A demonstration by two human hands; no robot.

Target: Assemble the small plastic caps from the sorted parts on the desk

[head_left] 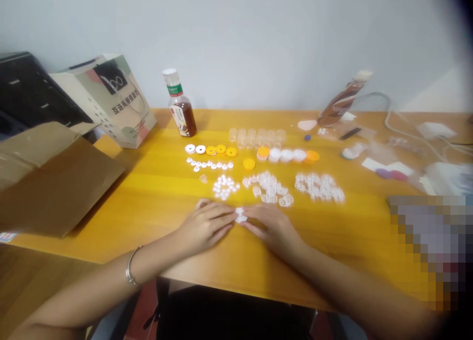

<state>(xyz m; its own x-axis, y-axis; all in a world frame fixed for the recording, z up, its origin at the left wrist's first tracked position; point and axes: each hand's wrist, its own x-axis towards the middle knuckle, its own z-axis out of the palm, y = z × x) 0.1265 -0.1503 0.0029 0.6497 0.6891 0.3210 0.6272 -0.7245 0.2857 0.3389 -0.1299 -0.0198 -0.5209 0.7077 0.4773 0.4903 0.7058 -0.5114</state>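
Left hand (207, 224) and right hand (275, 226) pinching small white piece (240, 215).
Gripped from both sides over tabletop (343, 231); openwork white parts (270, 186) piled just beyond.

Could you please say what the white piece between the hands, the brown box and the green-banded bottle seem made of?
White piece: probably plastic, from its bright white look; blur hides the finish.
Brown box: apparently matt cardboard, plain brown without shine.
Green-banded bottle: clear, smooth plastic or glass; dark liquid shows through.
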